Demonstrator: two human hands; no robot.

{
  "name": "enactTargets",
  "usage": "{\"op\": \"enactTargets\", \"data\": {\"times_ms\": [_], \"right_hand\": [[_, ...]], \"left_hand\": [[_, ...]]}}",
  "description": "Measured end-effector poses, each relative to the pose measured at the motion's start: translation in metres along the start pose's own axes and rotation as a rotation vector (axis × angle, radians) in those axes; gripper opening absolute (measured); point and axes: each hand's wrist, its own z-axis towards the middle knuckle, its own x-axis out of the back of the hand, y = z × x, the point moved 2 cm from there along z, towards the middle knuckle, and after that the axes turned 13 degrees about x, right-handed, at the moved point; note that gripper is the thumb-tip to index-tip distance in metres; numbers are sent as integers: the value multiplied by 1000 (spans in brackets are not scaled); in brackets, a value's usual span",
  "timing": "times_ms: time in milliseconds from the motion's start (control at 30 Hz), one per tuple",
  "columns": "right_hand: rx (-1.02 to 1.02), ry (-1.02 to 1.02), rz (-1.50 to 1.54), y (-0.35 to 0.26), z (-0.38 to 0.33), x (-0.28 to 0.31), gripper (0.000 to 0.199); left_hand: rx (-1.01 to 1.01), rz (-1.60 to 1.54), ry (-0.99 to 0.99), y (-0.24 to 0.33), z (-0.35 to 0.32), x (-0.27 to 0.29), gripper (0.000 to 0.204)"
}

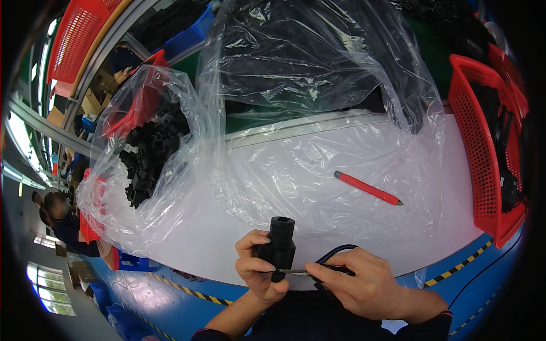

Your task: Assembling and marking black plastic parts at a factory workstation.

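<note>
Head view: left hand (pixel 259 267) grips upright black tube (pixel 281 244), open end up; right hand (pixel 361 281) grips scissors (pixel 333 266).

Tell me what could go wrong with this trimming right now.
The scissors in the right hand point their blade tip close to the left hand thumb gripping the black plastic part; a slip might nick it. The red pencil lies loose and could roll.

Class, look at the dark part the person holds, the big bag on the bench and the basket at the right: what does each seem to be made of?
Black part: probably moulded plastic, matt, with a dull, even sheen and a hollow round top.
Clear bag: thin plastic film, glossy, crinkled, see-through.
Red basket: likely rigid plastic, with uniform colour and a moulded mesh wall.
</note>
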Motion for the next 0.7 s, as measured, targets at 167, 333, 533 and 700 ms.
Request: {"op": "enactTargets", "data": {"times_ms": [167, 333, 533, 700], "right_hand": [[31, 30, -72, 0, -1, -2, 41], [64, 55, -92, -1, -2, -3, 40], [67, 49, -139, -1, -1, -4, 39], [74, 55, -170, -1, 0, -4, 39]], "left_hand": [[1, -16, -6, -3, 0, -1, 51], [4, -35, -10, 1, 0, -1, 49], [-12, -94, -26, -3, 0, 1, 47], [6, -50, -31, -1, 1, 0, 47]]}}
